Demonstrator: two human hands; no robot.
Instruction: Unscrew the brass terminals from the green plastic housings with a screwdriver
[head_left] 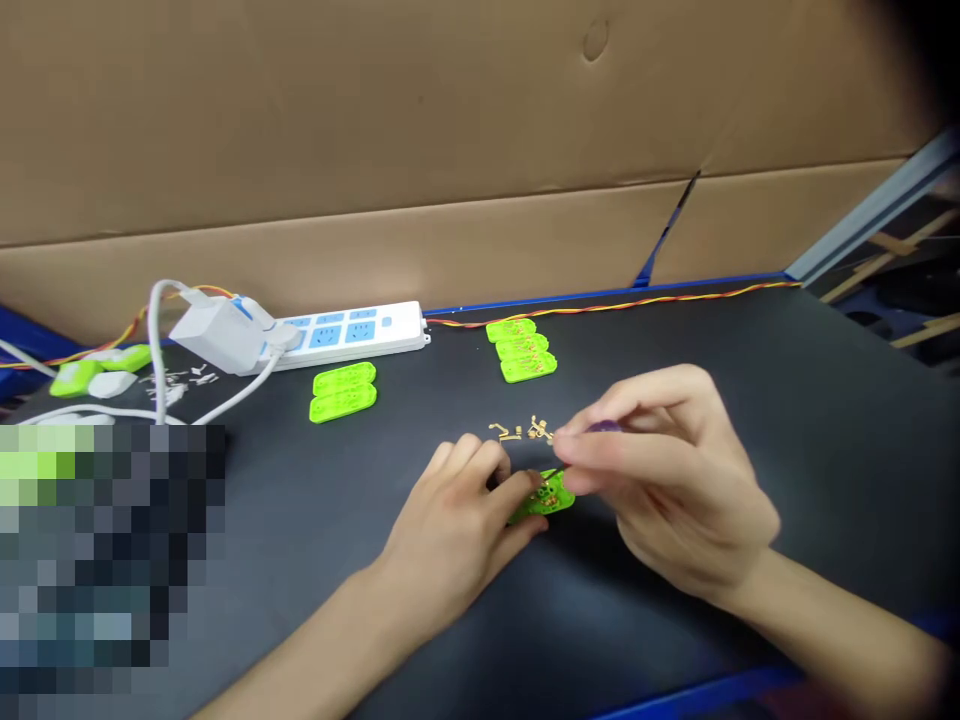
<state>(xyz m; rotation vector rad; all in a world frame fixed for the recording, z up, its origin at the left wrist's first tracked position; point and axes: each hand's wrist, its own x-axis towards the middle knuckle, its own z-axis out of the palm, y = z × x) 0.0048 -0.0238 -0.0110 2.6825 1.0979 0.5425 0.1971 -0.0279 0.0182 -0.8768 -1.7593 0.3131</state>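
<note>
My left hand (465, 520) is closed on a bright green plastic shell (559, 497), pinning it to the black tabletop between thumb and fingers. Small brass parts sit inside the shell, partly covered by my fingertips. In my right hand (667, 470) is a slim screwdriver (604, 427) with a purple handle, mostly hidden by the fingers. Its thin dark shaft slants down to the shell, close to my left index finger; whether the tip touches a part I cannot tell. Just beyond the shell lies a loose pile of small brass pieces (538, 428).
Several green shells with brass parts (526, 350) lie farther back; two more green shells (343, 391) are to the left. A white power strip (360, 335) with a plugged-in adapter (217, 335) and cables stands behind. Small white pieces (166, 385) lie scattered at left. Cardboard (375, 150) walls the back.
</note>
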